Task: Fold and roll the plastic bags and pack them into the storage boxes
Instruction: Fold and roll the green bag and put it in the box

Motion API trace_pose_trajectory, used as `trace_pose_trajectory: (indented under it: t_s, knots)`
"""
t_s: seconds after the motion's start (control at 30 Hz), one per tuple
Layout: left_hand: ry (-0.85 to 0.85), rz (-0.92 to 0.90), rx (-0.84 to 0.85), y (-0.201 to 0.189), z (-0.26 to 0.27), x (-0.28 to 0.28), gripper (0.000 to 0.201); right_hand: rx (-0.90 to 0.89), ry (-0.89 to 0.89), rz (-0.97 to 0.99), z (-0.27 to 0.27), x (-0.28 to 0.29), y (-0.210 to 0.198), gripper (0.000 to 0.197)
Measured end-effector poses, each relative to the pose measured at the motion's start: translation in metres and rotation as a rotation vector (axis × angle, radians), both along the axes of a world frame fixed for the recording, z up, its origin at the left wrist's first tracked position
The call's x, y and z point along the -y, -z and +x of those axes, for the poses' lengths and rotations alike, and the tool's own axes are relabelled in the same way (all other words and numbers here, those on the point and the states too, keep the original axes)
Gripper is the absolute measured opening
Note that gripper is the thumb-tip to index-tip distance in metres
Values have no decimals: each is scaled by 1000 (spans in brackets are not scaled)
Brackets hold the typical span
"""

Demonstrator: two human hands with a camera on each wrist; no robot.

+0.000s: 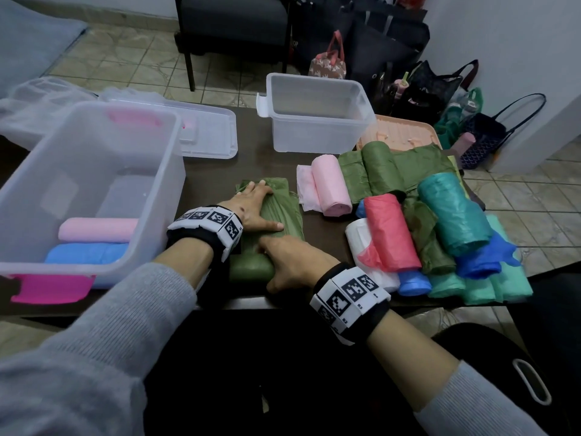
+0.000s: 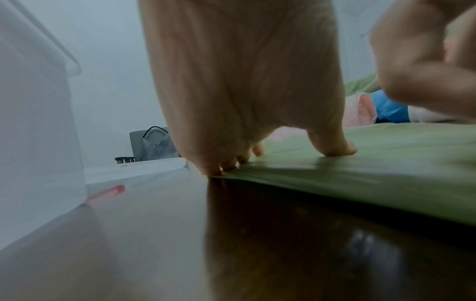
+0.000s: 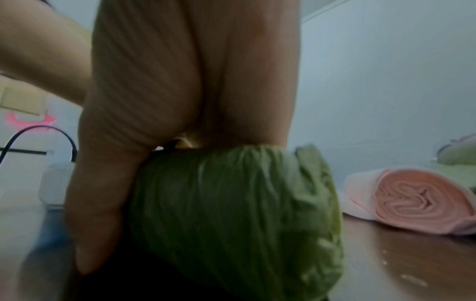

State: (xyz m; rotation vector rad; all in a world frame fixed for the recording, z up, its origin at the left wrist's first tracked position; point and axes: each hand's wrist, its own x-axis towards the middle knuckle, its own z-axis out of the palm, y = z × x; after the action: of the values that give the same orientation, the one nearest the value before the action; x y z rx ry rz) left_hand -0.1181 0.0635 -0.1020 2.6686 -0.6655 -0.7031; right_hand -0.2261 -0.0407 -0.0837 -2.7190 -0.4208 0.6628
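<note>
the left hand (image 1: 251, 206) is pressing flat-fingered on the olive-green plastic bag (image 1: 276, 212); the right hand (image 1: 289, 262) is curling round its rolled end, which is risking loosening if the flat part wrinkles.

left hand (image 1: 251, 209) flat, right hand (image 1: 292, 262) curled

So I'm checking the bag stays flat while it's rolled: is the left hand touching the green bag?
Touching. The left wrist view shows the left hand with fingertips pressed on the flat green bag.
</note>
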Motion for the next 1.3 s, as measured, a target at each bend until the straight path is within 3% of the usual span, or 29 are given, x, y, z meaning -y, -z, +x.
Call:
trace_pose_trajectory:
  t_s: [0.37, 0.53, 0.73, 0.87, 0.97, 1.23, 1.3]
  knots:
    - [-48, -8, -26, 2, 4, 3, 86, 54, 17, 98, -5, 0, 1, 51]
    - [-68, -64, -60, 1, 7, -2, 82, -30, 98, 99, 7, 6, -1, 60]
    - [-62, -58, -68, -3, 5, -4, 78, -43, 143, 109, 14, 14, -8, 51]
    - [-68, -62, -65, -4, 3, -4, 79, 21, 125, -66, 14, 15, -10, 55]
    - [-65, -58, -60, 0, 5, -4, 82, 92, 139, -35, 9, 13, -8, 63]
    - [-69, -101, -29, -15, 4, -8, 82, 56, 145, 79, 15, 15, -19, 46]
    - [-128, -135, 42, -24, 0, -11, 71, 14, 145, 68, 19, 15, -20, 44]
